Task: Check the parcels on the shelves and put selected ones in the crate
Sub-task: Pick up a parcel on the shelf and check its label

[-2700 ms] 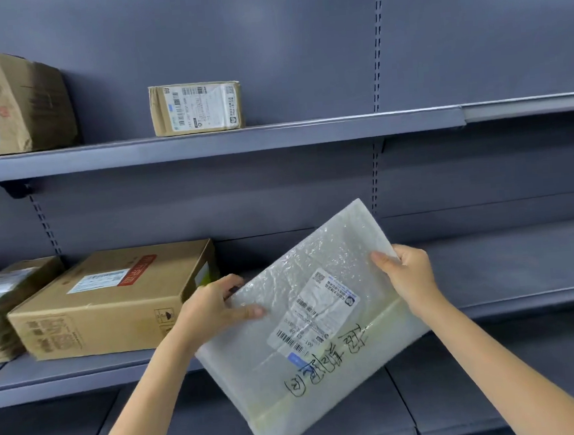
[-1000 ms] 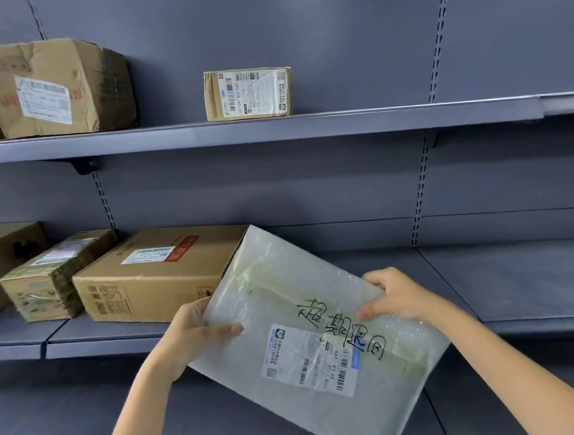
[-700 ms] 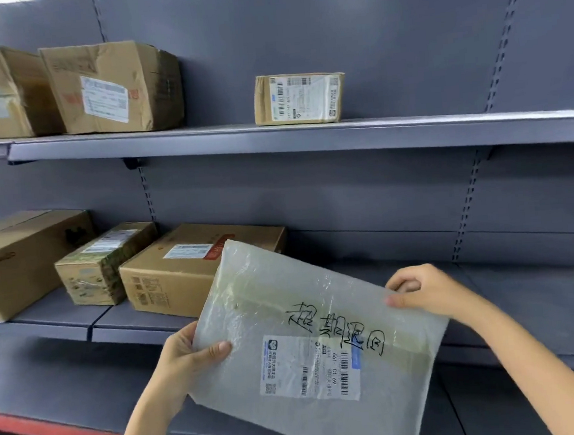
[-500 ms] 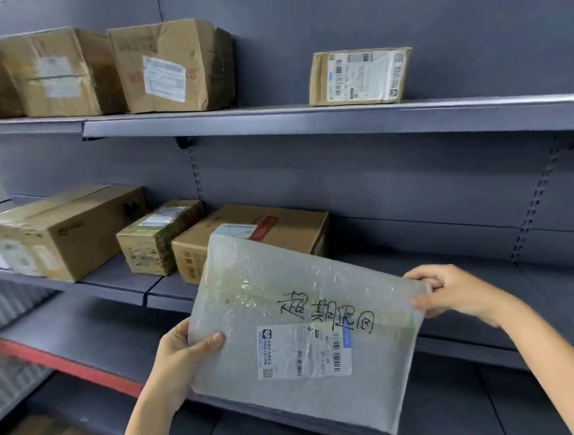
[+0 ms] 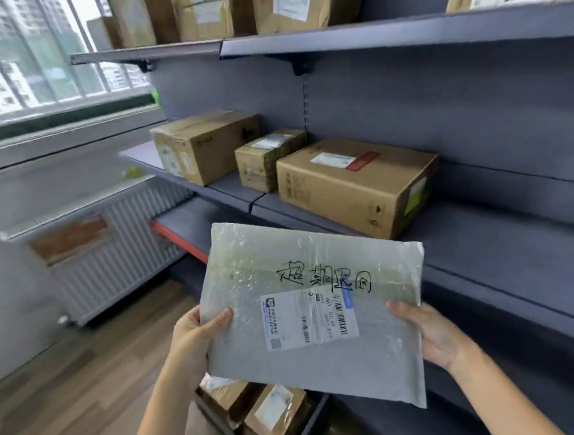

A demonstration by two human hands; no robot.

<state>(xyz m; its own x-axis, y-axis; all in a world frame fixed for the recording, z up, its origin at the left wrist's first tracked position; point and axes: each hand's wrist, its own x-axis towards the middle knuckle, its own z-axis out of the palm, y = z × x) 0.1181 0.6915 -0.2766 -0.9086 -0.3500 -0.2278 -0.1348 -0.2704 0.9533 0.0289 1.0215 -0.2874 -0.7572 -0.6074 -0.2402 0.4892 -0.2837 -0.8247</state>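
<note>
I hold a flat grey plastic mailer (image 5: pixel 324 362) in front of me, its white label and black handwriting facing me. My left hand (image 5: pixel 194 341) grips its left edge with the thumb on the front. My right hand (image 5: pixel 432 334) grips its right edge. Below the mailer, a dark crate (image 5: pixel 315 421) on the floor holds brown cardboard parcels (image 5: pixel 277 413). The middle shelf (image 5: pixel 235 190) carries three cardboard boxes (image 5: pixel 355 184). More boxes (image 5: pixel 282 1) stand on the top shelf.
A window (image 5: pixel 26 66) and a white radiator (image 5: pixel 109 248) fill the left wall. Wooden floor (image 5: pixel 69 389) stretches in front of the shelving. A red-edged lower shelf (image 5: pixel 177 236) sticks out beside the crate. The right part of the middle shelf (image 5: pixel 504 251) is bare.
My view has swung left and down, bringing the window, radiator, floor and crate into sight. The mailer has turned upright and level in both hands, now over the crate.
</note>
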